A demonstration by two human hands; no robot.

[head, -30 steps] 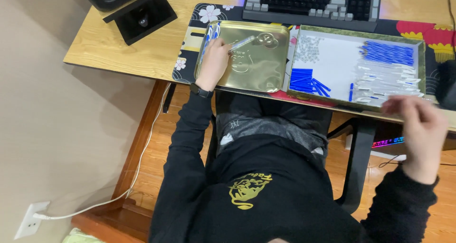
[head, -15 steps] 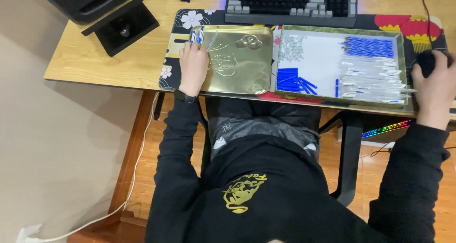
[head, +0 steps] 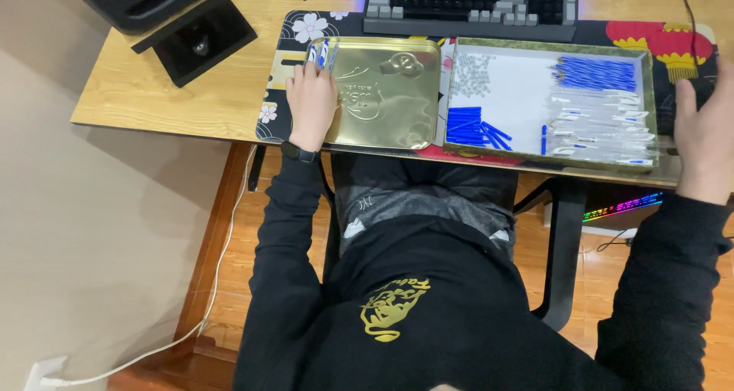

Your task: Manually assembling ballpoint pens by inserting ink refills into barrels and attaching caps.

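While the left hand [head: 312,104] lies flat on the gold lid [head: 382,93], fingertips touching blue-white pens [head: 321,53] at upper centre-left, the right hand [head: 705,135] rests open at the frame's right edge. A nudge could roll pens off the mat. Tray [head: 547,158] overhangs the desk's near edge; bare wood lies left.

Head view, straight down (desk-high)

Black long-sleeved hoodie with gold chest emblem, grey trousers, black wristband on left wrist.
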